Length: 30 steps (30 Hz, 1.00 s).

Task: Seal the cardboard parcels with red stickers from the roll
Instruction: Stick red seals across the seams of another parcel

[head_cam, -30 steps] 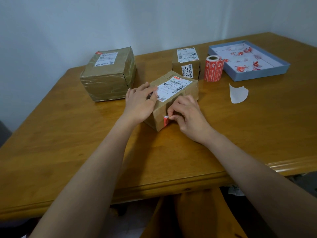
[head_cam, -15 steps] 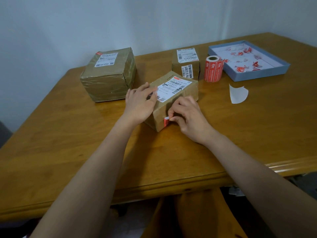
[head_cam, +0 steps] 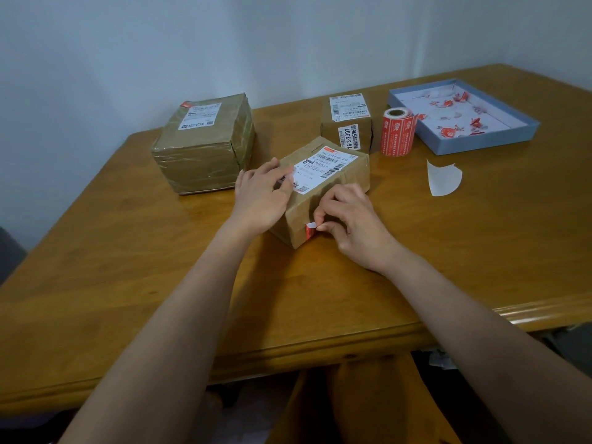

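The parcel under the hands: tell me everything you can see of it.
The parcel is a small brown cardboard box lying flat on the wooden table, turned at an angle to the table's edge. A white shipping label with barcodes covers much of its top. The left hand rests on its top left, fingers over the label's end. The right hand pinches a red sticker at its near corner edge, one white end lifted off.

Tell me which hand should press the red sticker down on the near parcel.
Right. The right hand already pinches the red sticker at the near parcel's corner; the left hand lies flat on top, steadying it.
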### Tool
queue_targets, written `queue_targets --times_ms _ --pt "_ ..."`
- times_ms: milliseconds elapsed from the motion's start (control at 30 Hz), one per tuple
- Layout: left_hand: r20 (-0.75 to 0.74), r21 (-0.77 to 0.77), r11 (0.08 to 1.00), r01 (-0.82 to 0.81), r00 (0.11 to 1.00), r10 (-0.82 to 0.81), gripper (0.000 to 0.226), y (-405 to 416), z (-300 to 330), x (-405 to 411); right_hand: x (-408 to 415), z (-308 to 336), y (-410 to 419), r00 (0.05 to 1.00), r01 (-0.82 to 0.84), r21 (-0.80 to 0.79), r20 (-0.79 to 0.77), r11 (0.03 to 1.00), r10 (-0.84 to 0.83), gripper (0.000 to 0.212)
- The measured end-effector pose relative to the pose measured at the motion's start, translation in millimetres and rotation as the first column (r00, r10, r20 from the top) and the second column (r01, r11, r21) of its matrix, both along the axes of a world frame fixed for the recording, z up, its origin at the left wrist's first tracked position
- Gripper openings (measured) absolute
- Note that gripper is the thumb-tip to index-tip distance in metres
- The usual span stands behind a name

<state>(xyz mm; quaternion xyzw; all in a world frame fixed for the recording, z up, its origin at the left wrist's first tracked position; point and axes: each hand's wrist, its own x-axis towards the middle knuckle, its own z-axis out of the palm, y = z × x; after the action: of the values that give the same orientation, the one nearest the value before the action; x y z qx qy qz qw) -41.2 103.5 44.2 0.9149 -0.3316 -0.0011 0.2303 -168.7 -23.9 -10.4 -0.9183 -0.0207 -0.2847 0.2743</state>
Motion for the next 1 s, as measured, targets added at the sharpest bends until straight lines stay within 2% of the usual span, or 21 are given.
queue_targets --times_ms 467,567,767,867,1000 --pt "-0.004 -0.006 1.0 0.002 1.0 -0.002 0.04 0.3 -0.3 1.1 -1.7 -0.4 -2.8 1.0 -0.017 0.002 0.017 1.0 0.017 0.012" --pt "0.0 -0.007 1.0 -0.001 1.0 0.001 0.04 0.3 -1.5 2.1 -6.9 0.6 -4.3 0.997 0.042 0.025 0.066 0.999 -0.044 0.005" --pt "0.009 -0.019 1.0 0.009 1.0 -0.009 0.039 0.2 -2.8 4.1 -12.5 0.6 2.9 0.971 0.161 0.04 0.17 0.986 -0.165 0.013" --pt "0.011 -0.014 1.0 0.01 1.0 -0.01 0.04 0.2 -2.5 3.5 -14.4 0.3 1.1 0.967 0.207 0.065 0.137 0.976 -0.214 0.019" --pt "0.006 -0.017 1.0 0.006 1.0 -0.006 0.04 -0.1 -1.6 2.8 -12.6 0.9 4.3 0.991 0.131 -0.058 0.042 0.99 -0.129 0.023"
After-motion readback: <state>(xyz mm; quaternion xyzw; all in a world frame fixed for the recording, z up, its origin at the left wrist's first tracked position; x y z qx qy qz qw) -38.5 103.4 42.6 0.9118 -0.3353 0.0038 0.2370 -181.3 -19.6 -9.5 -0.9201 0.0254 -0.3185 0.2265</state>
